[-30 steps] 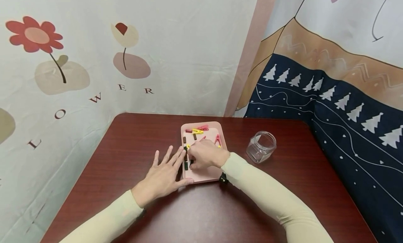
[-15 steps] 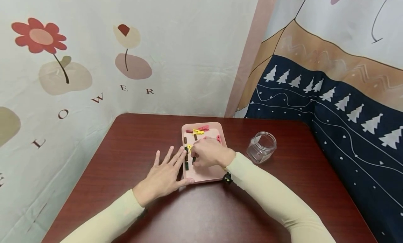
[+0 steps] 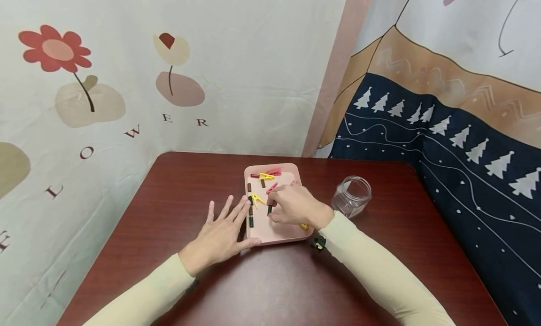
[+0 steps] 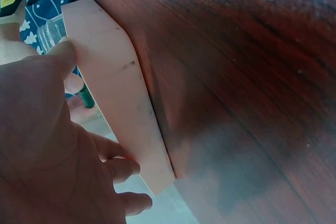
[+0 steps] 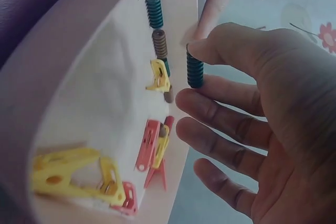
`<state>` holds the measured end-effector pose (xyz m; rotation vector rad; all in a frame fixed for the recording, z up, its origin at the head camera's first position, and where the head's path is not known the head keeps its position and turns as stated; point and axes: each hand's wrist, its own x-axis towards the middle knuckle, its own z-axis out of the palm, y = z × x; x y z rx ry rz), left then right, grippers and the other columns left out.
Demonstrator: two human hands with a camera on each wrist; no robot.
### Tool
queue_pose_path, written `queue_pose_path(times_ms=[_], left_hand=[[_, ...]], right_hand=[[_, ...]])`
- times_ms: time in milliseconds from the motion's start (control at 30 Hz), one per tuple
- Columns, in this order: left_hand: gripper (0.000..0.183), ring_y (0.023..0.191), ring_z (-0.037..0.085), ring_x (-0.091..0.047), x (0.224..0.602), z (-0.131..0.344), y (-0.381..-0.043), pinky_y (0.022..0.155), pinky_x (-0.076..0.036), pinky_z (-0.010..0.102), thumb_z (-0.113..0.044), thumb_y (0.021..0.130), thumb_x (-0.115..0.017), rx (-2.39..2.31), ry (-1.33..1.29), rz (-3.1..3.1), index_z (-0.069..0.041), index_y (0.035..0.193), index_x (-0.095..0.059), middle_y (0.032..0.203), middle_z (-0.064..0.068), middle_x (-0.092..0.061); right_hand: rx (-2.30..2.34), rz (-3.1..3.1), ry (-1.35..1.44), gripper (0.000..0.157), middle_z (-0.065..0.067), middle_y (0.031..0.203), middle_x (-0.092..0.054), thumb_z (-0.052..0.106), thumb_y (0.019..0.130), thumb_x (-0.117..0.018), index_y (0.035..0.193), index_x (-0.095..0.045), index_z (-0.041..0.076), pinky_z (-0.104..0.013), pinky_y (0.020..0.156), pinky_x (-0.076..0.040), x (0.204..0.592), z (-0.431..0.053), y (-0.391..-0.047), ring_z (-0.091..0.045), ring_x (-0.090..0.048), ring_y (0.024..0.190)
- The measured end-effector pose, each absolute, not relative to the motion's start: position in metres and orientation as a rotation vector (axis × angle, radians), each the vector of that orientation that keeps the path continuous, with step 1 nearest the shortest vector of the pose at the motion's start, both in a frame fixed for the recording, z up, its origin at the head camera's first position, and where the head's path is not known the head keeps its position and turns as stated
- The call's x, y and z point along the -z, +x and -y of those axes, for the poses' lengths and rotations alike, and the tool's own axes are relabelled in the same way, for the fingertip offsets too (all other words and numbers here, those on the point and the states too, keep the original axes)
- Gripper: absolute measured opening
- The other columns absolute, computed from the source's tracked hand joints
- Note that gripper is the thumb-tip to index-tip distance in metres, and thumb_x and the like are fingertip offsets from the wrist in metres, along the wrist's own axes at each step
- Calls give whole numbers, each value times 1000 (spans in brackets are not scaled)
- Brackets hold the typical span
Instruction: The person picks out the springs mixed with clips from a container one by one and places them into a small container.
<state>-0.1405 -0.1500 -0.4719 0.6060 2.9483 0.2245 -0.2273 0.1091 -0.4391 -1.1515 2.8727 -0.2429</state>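
Note:
My right hand [image 3: 296, 205] pinches a dark green coil spring [image 5: 195, 72] between thumb and index finger, over the pink tray [image 3: 279, 235]. Its other fingers are spread, as the right wrist view shows. My left hand [image 3: 217, 236] lies at the tray's left side with fingers spread, fingertips and thumb right at the rim. Along the tray's left wall lie several green and brown springs, among them a green spring [image 3: 251, 221]. A yellow clothespin [image 3: 257, 200] and a red clothespin [image 3: 272, 188] lie left of and beyond the right hand. More clothespins are partly hidden under it.
A clear glass jar [image 3: 351, 199] without a lid stands right of the tray, close behind the right forearm. The brown table [image 3: 203, 180] ends at a patterned cloth backdrop at the back and right. Yellow and pink clothespins also lie at the tray's far end.
My right hand has moved to the right across the tray with the green spring, away from the left wall, uncovering the yellow clothespin. My left hand has stayed in place.

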Motion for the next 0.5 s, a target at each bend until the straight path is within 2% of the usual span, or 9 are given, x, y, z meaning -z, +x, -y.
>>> queue_pose_path(times_ms=[167,300,500], left_hand=[[112,182,48,-21,472,151,-141,138,-13,90,-83,107,-60,-225,602,-2959,-10,186,-29,197,8,-24],[113,182,48,-21,472,151,-140,137,-13,90,-83,108,-59,-234,603,-2945,-9,186,-28,197,9,-23],[113,183,48,-20,472,149,-140,138,-12,90,-83,108,-60,-234,605,-2934,-8,186,-27,197,9,-22]], right_hand=[[309,-2912,-1069,28,4,125,-87,40,100,-90,123,-88,24,-41,97,-63,435,-125,-222,-15,-73,102],[310,-2961,-1029,30,1,122,-86,39,99,-92,124,-88,23,-42,99,-60,434,-139,-217,-16,-69,100],[357,-3028,-1031,30,0,121,-86,37,97,-94,122,-88,21,-44,102,-60,432,-161,-211,-19,-71,106]])
